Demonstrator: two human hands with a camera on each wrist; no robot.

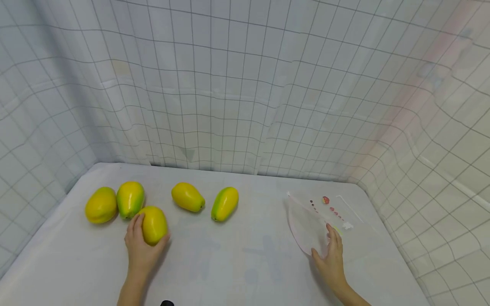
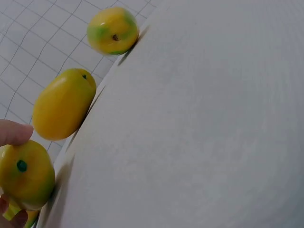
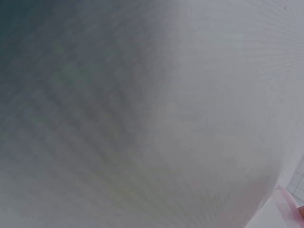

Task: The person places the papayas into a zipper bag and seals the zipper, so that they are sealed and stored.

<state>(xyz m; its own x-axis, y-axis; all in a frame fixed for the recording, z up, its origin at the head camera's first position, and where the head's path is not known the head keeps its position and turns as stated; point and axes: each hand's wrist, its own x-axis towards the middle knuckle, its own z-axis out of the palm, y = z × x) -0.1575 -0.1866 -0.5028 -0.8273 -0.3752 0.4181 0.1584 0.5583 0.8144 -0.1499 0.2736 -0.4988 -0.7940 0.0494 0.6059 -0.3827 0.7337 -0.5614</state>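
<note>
- Black object (image 1: pixel 167 303) sits nearest the head camera, mostly cut off; near side of the held fruit (image 1: pixel 155 225), can't ID it.
- Left grip (image 1: pixel 143 246), bare hand: grasping the held fruit, thumb on its right, fingers on its left. Can't tell if it's lifted.
- Held fruit is yellow; left wrist view adds a green stem spot and greenish shading.
- Green-tipped fruit (image 1: pixel 130 197): just beyond the held fruit, to its left. Can't tell if they touch.
- Round fruit (image 1: pixel 101 205): farther left of the held fruit.
- Stubby fruit (image 1: pixel 186 196): right of and beyond the held fruit, apart from it.
- Slim fruit (image 1: pixel 226 203): same direction from the held fruit, farther right, green down one side.
- Clear bag (image 1: pixel 306 221): well right of the held fruit, pink edging, red prints (image 1: pixel 326 200).
- Right grip (image 1: pixel 331 261): at the bag, thumb and fingers spread by the pink edging. Can't tell if it pinches any film.
- White-covered desk (image 1: pixel 245 263) under the held fruit; grid-pattern curtain (image 1: pixel 229 85) beyond it.
</note>
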